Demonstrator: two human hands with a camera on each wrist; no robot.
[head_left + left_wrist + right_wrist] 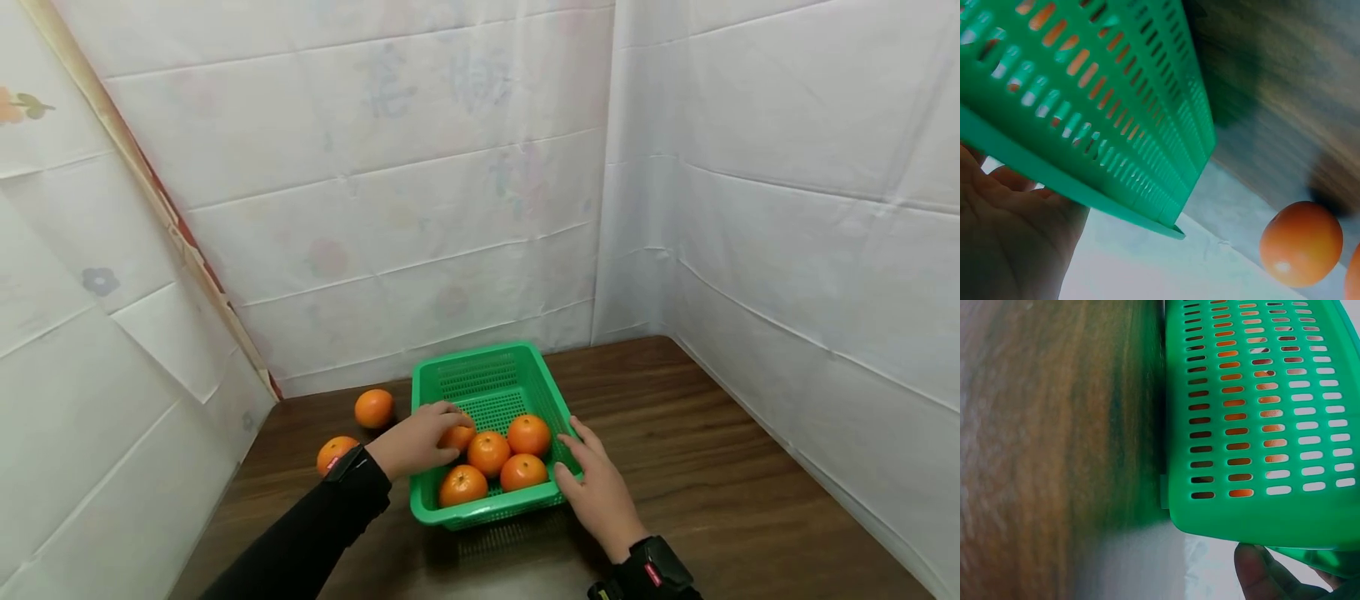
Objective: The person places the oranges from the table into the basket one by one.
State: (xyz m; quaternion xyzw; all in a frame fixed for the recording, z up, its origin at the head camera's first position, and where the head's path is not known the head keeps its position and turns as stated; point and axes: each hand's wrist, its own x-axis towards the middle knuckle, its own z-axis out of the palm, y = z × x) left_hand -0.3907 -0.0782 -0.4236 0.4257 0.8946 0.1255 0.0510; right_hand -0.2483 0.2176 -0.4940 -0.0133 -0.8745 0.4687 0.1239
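The left hand [418, 439] reaches over the left rim of the green basket [480, 379]. Its fingers curl over an orange [461, 435], with the thumb on the near side; the basket wall hides this grip in the left wrist view. The orange sits inside the basket, directly under the left fingertips. The approach from above probably serves to clear the rim.

The right hand [600, 492] is spread at the right rim, fingers loosely extended and holding no fruit. Whether every fingertip touches the rim cannot be told. This placement probably steadies the basket against sideways push.

Four more oranges [489, 454] lie between the two sets of fingers, grouped toward the near end, likely because that end is easiest to reach. Two loose oranges [374, 409] rest on the table [720, 458], left of the left fingers and outside the basket.
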